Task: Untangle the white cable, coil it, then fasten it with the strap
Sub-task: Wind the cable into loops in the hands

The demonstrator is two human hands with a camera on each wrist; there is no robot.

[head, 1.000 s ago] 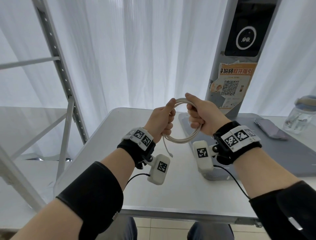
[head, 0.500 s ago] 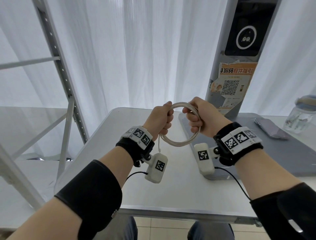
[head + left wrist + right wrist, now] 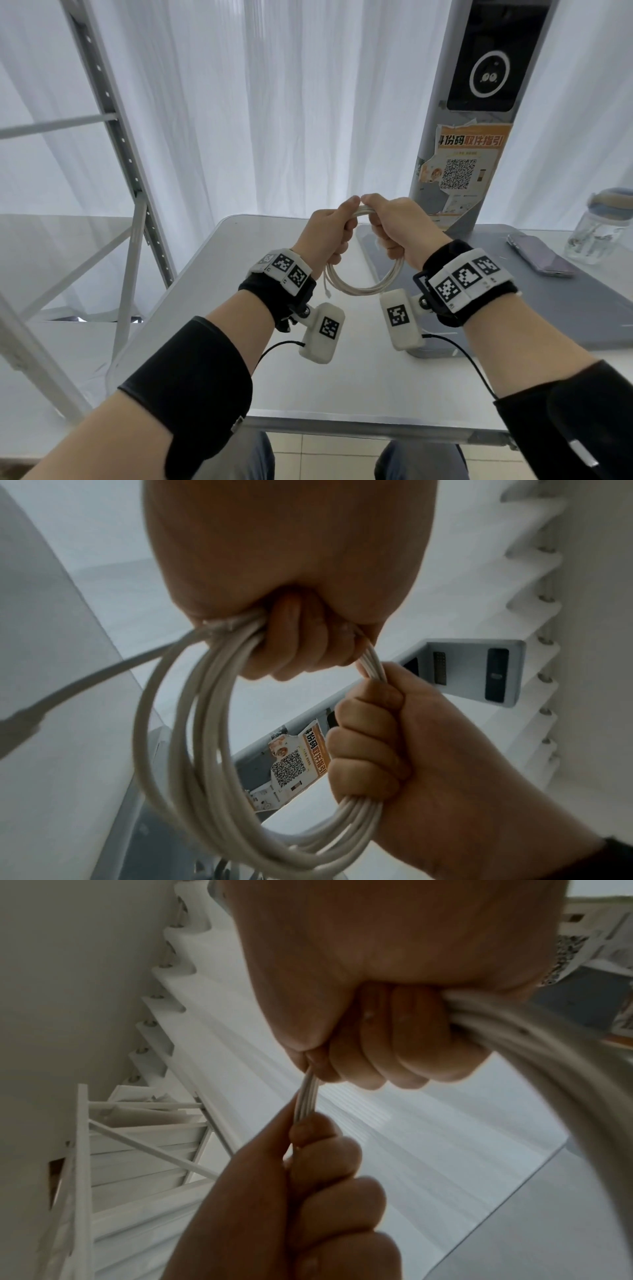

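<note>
The white cable (image 3: 359, 289) is wound into a round coil of several loops and hangs in the air above the table. My left hand (image 3: 330, 233) grips the top left of the coil (image 3: 212, 750) in a fist. My right hand (image 3: 394, 228) grips the top right of the coil (image 3: 306, 1096) in a fist too, its thumb almost touching the left thumb. A loose cable end with a small plug (image 3: 327, 291) dangles below my left hand. No strap shows in any view.
A grey mat (image 3: 565, 308) covers the right part of the white table (image 3: 239, 359). On it lie a phone (image 3: 539, 255) and a clear jar (image 3: 603, 228). A grey pillar with a QR sticker (image 3: 459, 171) stands behind. A metal rack (image 3: 137, 192) is at the left.
Both hands have slid up along the coil and come together at its top. The coil now hangs lower beneath them, and the loose end dangles below my left hand.
</note>
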